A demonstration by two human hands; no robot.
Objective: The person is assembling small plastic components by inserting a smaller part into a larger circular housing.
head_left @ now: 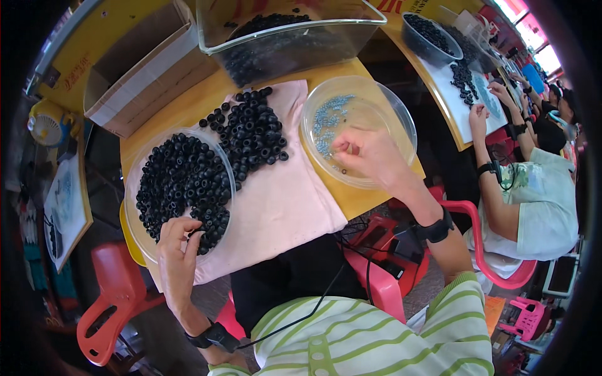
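My left hand (178, 247) is at the near rim of a clear round tub (133, 216) full of small black ring-shaped parts (182, 172). Its thumb and index finger pinch what looks like one such black part, partly hidden by the fingertips. More black parts (254, 128) lie heaped on a pink cloth (276, 210) beside the tub. Over a second clear round tub (407, 128), my right hand (373, 156) has its fingers curled together. Small silvery-blue pieces (326, 122) lie on that tub's bottom. Whatever the right fingers hold is hidden.
A large clear bin (282, 53) of black parts stands at the table's far side, beside an open cardboard box (144, 75). To the right, another person (527, 194) works at a table with a bowl of black parts (429, 37). A red chair (116, 294) is at left.
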